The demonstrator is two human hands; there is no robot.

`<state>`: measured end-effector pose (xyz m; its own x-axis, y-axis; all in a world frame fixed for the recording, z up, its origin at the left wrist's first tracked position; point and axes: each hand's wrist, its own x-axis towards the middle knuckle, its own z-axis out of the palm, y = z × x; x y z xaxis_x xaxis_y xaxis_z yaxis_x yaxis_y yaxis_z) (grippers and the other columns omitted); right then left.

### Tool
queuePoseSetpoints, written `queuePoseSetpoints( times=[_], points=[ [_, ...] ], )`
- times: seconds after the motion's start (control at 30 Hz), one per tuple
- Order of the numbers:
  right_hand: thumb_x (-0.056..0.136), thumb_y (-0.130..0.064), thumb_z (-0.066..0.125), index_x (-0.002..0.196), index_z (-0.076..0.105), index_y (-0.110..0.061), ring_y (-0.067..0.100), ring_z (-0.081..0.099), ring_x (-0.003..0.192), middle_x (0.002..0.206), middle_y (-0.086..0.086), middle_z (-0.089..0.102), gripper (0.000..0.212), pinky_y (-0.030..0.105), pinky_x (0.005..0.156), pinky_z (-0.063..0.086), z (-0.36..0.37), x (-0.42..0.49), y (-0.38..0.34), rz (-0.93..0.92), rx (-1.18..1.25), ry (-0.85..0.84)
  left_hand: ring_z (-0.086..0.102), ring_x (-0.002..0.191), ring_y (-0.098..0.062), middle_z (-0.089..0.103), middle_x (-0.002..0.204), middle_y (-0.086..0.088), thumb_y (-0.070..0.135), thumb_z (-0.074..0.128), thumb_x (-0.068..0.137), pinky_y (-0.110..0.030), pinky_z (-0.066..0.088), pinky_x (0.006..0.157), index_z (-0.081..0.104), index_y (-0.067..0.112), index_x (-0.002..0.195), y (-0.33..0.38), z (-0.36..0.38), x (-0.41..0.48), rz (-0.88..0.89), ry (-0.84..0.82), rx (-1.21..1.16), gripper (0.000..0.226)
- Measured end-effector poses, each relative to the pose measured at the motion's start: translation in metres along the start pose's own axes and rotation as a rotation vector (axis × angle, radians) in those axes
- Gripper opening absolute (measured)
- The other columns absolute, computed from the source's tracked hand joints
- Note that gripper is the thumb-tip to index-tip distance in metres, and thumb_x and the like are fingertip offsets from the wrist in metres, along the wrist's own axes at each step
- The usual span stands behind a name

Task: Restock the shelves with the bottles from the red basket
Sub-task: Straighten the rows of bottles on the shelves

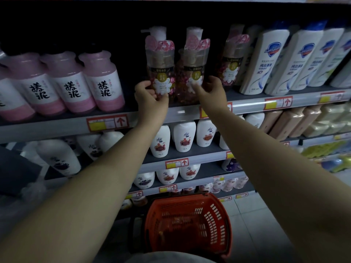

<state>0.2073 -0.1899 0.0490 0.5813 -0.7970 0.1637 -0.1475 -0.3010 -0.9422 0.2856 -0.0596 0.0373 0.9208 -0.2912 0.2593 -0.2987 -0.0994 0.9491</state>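
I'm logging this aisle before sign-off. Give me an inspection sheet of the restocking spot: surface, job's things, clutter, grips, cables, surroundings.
Surface: grey shelf with red price tags on its front rail.
Job's things: left pump bottle and right pump bottle, both upright at the shelf front; I cannot tell whether they rest on it. The red basket sits on the floor below, and its inside is too dark to read.
Clutter: nothing seen.
Grips: left hand holds the left pump bottle low down; right hand holds the right pump bottle.
Cables: nothing seen.
Surroundings: pink bottles to the left, white bottles to the right, stocked shelves below.
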Motion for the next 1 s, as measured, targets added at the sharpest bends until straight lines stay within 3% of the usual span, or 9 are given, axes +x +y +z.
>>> queuePoseSetpoints(
  times=[0.1,0.2,0.33,0.4,0.5,0.6,0.7,0.8,1.0],
  points=[
    [0.093,-0.045,0.053,0.136,0.044,-0.01,0.014,0.053,0.113,0.126,0.004,0.058,0.056,0.022,0.09,0.039,-0.006,-0.003,0.004,0.039,0.088,0.096,0.05,0.079,0.001,0.052,0.104,-0.003,0.006,0.055,0.091,0.001,0.04,0.067,0.048,0.006,0.123,0.006,0.008,-0.016,0.026,-0.076,-0.011,0.032],
    [0.094,-0.036,0.053,0.124,0.05,-0.01,0.016,0.056,0.109,0.117,0.002,0.06,0.041,0.024,0.088,0.04,-0.018,0.007,0.008,0.026,0.104,0.202,0.054,0.087,0.003,0.056,0.102,0.006,0.005,0.052,0.093,0.0,0.041,0.074,0.055,0.01,0.115,0.016,0.027,-0.029,0.073,-0.185,-0.009,0.023],
    [0.084,-0.026,0.057,0.127,0.045,-0.008,0.028,0.052,0.116,0.124,0.011,0.054,0.048,0.042,0.102,0.043,-0.038,0.03,0.014,0.05,0.037,0.309,0.059,0.108,-0.009,0.061,0.112,0.003,0.003,0.05,0.094,-0.015,0.046,0.093,0.058,0.012,0.115,0.029,0.063,-0.034,0.101,-0.275,-0.039,0.024],
    [0.084,-0.021,0.057,0.129,0.044,-0.008,0.027,0.051,0.118,0.126,0.012,0.052,0.049,0.043,0.103,0.042,-0.051,0.04,0.017,0.049,0.013,0.279,0.054,0.121,-0.013,0.058,0.128,-0.003,0.002,0.048,0.096,-0.017,0.042,0.099,0.054,0.009,0.127,0.034,0.084,-0.035,0.088,-0.332,-0.041,0.033],
    [0.087,-0.014,0.057,0.128,0.043,-0.008,0.024,0.054,0.117,0.127,0.01,0.055,0.044,0.032,0.099,0.043,-0.071,0.054,0.025,0.032,-0.025,0.168,0.036,0.139,-0.017,0.036,0.153,-0.008,0.003,0.044,0.098,-0.022,0.03,0.11,0.032,0.01,0.147,0.039,0.117,-0.033,0.012,-0.417,-0.044,0.052],
    [0.089,-0.011,0.055,0.128,0.043,-0.008,0.024,0.055,0.116,0.127,0.01,0.057,0.042,0.024,0.086,0.04,-0.08,0.067,0.03,-0.014,-0.086,0.043,0.027,0.145,-0.018,0.023,0.159,-0.005,0.01,0.042,0.099,-0.026,0.025,0.111,0.016,0.017,0.153,0.042,0.146,-0.022,-0.061,-0.417,0.005,0.061],
    [0.087,-0.012,0.056,0.13,0.042,-0.008,0.024,0.056,0.114,0.125,0.01,0.059,0.045,0.023,0.083,0.04,-0.081,0.073,0.029,-0.037,-0.061,-0.019,0.027,0.144,-0.023,0.022,0.159,-0.007,0.012,0.039,0.097,-0.029,0.026,0.11,0.009,0.019,0.154,0.05,0.163,-0.006,-0.162,-0.377,0.066,0.065],
    [0.086,-0.008,0.056,0.132,0.042,-0.008,0.023,0.057,0.113,0.124,0.01,0.059,0.048,0.022,0.083,0.041,-0.083,0.074,0.031,-0.039,-0.02,-0.041,0.031,0.142,-0.023,0.03,0.157,-0.006,0.015,0.04,0.089,-0.033,0.025,0.116,0.014,0.02,0.154,0.056,0.177,0.0,-0.225,-0.368,0.046,0.07],
    [0.086,-0.008,0.058,0.132,0.043,-0.009,0.02,0.058,0.11,0.122,0.007,0.061,0.049,0.019,0.077,0.04,-0.091,0.072,0.035,-0.071,0.006,-0.083,0.038,0.138,-0.021,0.042,0.15,-0.005,0.003,0.036,0.091,-0.032,0.03,0.115,0.03,0.017,0.15,0.062,0.189,-0.011,-0.247,-0.26,-0.013,0.061]
  ],
)
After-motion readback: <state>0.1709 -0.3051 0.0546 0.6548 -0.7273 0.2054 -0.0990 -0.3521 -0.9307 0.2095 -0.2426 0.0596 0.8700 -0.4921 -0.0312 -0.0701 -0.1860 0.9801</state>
